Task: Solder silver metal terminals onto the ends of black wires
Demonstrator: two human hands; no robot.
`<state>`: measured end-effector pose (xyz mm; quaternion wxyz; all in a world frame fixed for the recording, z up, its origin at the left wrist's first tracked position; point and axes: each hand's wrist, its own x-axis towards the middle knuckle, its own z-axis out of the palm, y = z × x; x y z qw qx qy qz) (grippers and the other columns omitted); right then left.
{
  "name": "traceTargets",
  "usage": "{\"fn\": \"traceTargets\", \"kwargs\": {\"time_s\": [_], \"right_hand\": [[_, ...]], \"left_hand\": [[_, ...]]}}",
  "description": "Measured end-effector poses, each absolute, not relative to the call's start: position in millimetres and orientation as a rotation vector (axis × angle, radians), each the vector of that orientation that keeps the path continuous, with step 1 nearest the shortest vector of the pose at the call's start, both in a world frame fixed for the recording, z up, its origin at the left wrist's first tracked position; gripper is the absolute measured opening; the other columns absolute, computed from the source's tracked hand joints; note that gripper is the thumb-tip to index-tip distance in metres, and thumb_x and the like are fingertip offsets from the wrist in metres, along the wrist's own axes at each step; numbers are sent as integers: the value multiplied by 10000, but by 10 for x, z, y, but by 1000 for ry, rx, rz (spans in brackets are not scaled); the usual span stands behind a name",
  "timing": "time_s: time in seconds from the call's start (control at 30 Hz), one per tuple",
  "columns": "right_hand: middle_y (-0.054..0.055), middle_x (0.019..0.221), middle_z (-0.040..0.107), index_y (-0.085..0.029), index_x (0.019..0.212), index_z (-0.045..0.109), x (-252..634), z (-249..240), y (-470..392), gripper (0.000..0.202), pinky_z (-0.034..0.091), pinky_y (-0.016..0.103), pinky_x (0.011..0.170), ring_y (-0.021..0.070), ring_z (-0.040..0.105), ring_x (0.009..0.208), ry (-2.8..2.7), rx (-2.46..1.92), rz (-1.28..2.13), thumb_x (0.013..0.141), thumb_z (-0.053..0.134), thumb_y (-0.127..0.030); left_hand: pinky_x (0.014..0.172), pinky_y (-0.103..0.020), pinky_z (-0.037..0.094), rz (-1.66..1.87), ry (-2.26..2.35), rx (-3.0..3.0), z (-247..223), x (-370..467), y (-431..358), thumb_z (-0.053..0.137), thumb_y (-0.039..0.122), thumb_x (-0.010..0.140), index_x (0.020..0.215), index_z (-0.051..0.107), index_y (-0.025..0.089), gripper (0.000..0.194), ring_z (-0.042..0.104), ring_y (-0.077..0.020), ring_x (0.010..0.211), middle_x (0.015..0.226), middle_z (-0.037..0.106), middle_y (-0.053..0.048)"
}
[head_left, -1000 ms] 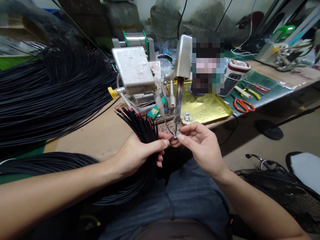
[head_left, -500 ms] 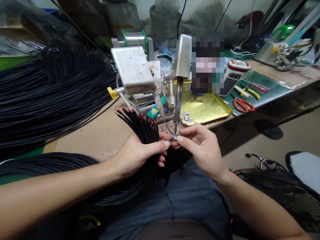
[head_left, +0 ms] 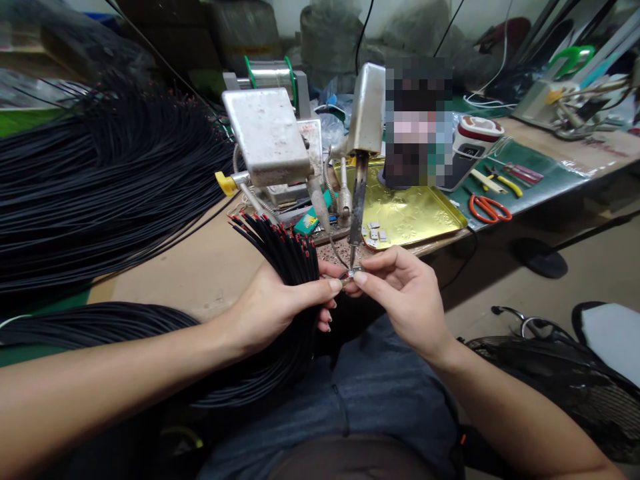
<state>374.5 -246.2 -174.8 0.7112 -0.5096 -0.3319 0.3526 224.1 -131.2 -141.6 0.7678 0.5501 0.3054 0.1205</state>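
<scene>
A thick bundle of black cables (head_left: pixel 287 257) with red-tipped wire ends is wrapped in my left hand (head_left: pixel 295 293). Between that hand's thumb and forefinger, one cable end points right. My right hand (head_left: pixel 400 287) pinches a small metal connector (head_left: pixel 357 270) against this wire end. Just above the connector stands the tip of a soldering iron (head_left: pixel 357 207), fixed in a metal holder; whether it touches is too small to tell. A thin feed tube (head_left: pixel 337 248) from the soldering machine (head_left: pixel 267 137) ends at the same spot.
A gold tray (head_left: pixel 415 217) behind my right hand bears several small metal connectors (head_left: pixel 374 233). A solder spool (head_left: pixel 270 75) stands at the back. Orange-handled scissors (head_left: pixel 490 208) and yellow-handled pliers (head_left: pixel 507 185) lie to the right. A large heap of black cables (head_left: pixel 100 180) covers the left.
Both hands keep almost the same place and grip at the iron's tip. The view has shifted very slightly.
</scene>
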Motion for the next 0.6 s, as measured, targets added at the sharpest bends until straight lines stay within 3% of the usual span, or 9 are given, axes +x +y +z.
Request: {"fn": "traceTargets", "kwargs": {"time_s": [0.6], "right_hand": [[52,798,762,-181,875,656,3737,-1738,-2474,205,665,285,698,183,765,697,-741,-1146,759,817,843,-243]], "left_hand": [[520,-280,598,268,644,1246,-1392,2234,-1317,868,321,784,1036,693,107,373,616,-138,566,747,670,-32]]}}
